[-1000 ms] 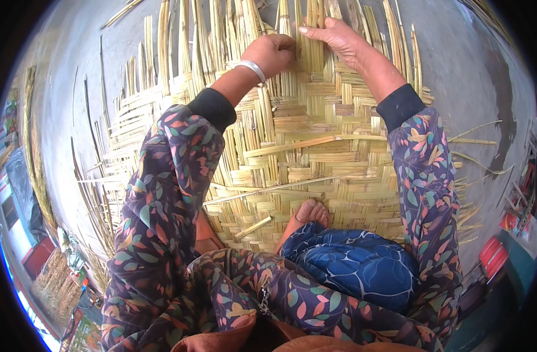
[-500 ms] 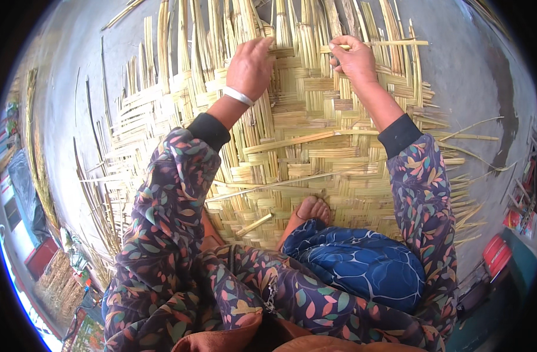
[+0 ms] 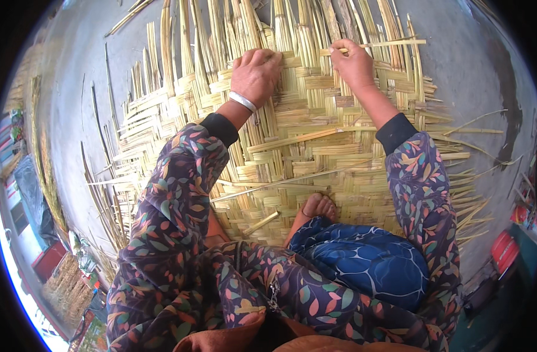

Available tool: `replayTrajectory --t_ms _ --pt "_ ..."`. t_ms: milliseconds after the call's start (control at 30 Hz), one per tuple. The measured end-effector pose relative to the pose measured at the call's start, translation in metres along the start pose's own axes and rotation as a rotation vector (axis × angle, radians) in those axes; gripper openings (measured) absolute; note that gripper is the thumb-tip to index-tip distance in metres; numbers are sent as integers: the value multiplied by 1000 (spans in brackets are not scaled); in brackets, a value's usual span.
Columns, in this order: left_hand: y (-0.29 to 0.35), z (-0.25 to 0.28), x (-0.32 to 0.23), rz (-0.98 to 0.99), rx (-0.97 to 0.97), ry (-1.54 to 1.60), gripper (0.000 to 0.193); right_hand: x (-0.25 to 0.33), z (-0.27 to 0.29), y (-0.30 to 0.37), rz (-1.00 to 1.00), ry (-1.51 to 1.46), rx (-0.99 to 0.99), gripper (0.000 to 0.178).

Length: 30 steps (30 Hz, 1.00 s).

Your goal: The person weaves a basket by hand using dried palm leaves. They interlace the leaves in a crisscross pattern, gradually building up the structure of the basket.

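A half-woven mat (image 3: 321, 126) of flat yellow-green reed strips spreads on the floor in front of me, with loose upright reeds (image 3: 303, 26) fanning out from its far edge. My left hand (image 3: 256, 76), with a white band at the wrist, is closed and bent down over the far edge; its fingertips are hidden among the reeds. To its right, my right hand (image 3: 354, 66) pinches a narrow reed strip (image 3: 397, 43) between thumb and fingers. That strip lies crosswise over the upright reeds and sticks out to the right.
Loose reed strips (image 3: 303, 139) lie across the mat's surface. My bare foot (image 3: 317, 208) rests on its near part. Grey floor (image 3: 456, 64) surrounds it. A bundle of long stalks (image 3: 45, 170) lies at the left, and a red object (image 3: 504, 251) stands at the right.
My left hand has come slightly nearer and to the right, its fingers now curled lower onto the reeds. My right hand still pinches the strip, almost in place. The view has shifted slightly.
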<state>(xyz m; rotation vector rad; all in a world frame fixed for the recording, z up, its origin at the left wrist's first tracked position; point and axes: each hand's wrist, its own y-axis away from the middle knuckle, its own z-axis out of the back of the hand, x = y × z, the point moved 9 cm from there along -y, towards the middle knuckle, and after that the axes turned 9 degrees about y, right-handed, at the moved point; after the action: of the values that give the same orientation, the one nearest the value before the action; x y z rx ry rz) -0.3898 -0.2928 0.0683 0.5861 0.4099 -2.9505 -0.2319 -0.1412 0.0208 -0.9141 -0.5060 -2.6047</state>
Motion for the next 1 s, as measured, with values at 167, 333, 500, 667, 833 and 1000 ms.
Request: replayTrajectory --t_ms 167,333,500,667,833,1000 --pt "7 15 9 130 -201 143 38 -15 30 14 -129 -547 27 20" --pt "6 8 15 229 -222 178 45 -53 54 9 -155 -849 -32 27" --pt "-2 7 -5 183 -181 89 42 -61 55 3 -164 -1005 15 28" --pt "-47 -4 -66 -7 31 227 39 -72 62 4 -196 -1131 65 25" --pt "-93 -42 -64 144 217 279 30 -65 76 -2 -130 -1129 129 18" --pt "-98 -53 -46 369 321 448 29 -41 74 -25 29 -1066 229 15"
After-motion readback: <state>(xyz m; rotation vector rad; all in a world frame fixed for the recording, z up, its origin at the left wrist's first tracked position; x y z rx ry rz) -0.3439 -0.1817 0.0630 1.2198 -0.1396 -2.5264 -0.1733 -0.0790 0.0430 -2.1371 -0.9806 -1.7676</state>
